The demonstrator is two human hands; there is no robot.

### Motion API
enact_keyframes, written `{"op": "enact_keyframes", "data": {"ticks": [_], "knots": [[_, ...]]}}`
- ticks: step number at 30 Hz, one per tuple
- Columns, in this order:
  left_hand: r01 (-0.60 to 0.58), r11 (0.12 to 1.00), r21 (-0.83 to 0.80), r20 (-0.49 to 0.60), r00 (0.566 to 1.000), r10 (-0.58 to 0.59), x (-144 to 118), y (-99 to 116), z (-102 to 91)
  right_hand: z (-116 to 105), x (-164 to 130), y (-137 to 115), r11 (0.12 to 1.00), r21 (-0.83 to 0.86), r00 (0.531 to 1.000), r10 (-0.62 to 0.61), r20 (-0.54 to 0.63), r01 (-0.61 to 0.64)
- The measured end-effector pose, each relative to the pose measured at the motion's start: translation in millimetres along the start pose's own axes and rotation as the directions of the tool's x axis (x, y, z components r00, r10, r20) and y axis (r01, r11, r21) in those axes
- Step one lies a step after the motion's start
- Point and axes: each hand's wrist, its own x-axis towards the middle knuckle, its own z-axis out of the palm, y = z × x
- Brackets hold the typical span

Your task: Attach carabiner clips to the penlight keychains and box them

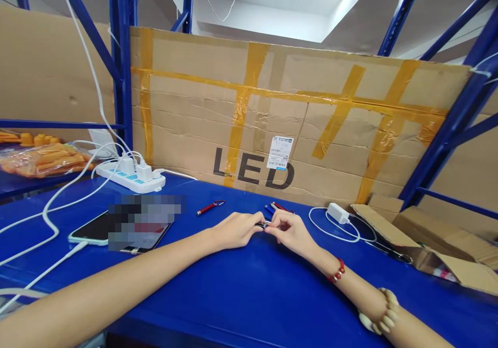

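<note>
My left hand (238, 229) is closed in a pinch over the blue tabletop (233, 296), holding a small dark object with a metallic glint (261, 225). From the other side, my right hand (288, 232) pinches the same object, thumb and fingertips together. Fingers cover most of it, so its kind is hard to make out. Just behind the hands lie slim red and blue pieces (278, 206), partly hidden by the right hand. To the left rests a slim red tube with a carabiner clip (210, 208).
Left on the table are a charging phone (91, 230), a dark, partly blurred device (150, 239) and a white power strip (132, 177) with trailing cables. A white charger (337, 213) and an open cardboard box (439, 239) stand right. A large cardboard sheet (187, 114) closes the back.
</note>
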Motion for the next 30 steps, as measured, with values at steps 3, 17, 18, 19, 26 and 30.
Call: {"op": "enact_keyframes", "data": {"ticks": [3,17,18,19,26,30], "knots": [[0.021,1.000,0.006,-0.019,1.000,-0.021,0.6,0.7,-0.5,2.1,-0.2,-1.1,0.999,-0.026,0.999,0.022,-0.037,-0.023],[0.030,1.000,0.006,-0.113,0.993,-0.029,2.0,-1.8,2.1,9.0,1.7,-5.3,0.979,0.102,0.980,0.185,-0.073,-0.177],[0.026,1.000,0.018,-0.118,0.993,-0.023,2.1,-1.9,2.2,9.4,1.8,-4.9,0.976,0.113,0.979,0.193,-0.070,-0.185],[0.024,0.999,0.035,-0.124,0.992,-0.020,2.1,-1.9,2.3,9.8,1.9,-4.4,0.974,0.121,0.978,0.200,-0.067,-0.191],[0.043,0.998,0.044,-0.130,0.991,-0.037,2.4,-1.8,1.3,12.7,1.6,-1.7,0.950,0.199,0.966,0.254,-0.052,-0.240],[0.022,0.999,-0.034,-0.137,0.990,-0.026,3.2,0.0,0.2,13.8,2.2,-1.0,0.937,0.217,0.956,0.290,-0.049,-0.273]]}}
